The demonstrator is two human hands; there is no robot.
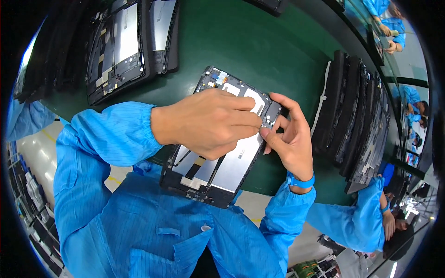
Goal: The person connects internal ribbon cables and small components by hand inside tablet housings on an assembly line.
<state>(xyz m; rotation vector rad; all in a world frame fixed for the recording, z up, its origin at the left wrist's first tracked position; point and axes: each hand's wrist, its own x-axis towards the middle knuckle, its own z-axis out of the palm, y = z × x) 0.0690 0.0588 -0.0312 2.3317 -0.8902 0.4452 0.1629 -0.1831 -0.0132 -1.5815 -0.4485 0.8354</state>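
Observation:
An opened tablet (pixel 241 160) lies tilted in front of me, its inside facing up. A silver plate, flat cables and a small circuit board show within its black frame. My left hand (pixel 211 121) reaches across it from the left, fingers curled together over the upper right part. Whatever those fingertips hold, if anything, is hidden. On the tablet's right edge, near the upper corner, my right hand (pixel 292 139) grips the frame, with the thumb close to the left fingertips and the index finger around the corner. A blue band (pixel 302 181) circles my right wrist.
Two more opened tablets (pixel 126 34) (pixel 163 23) lie at the upper left of the green table (pixel 213 37). A row of black tablet parts (pixel 354 116) stands on edge at the right. A co-worker's blue sleeve (pixel 354 222) is at the lower right.

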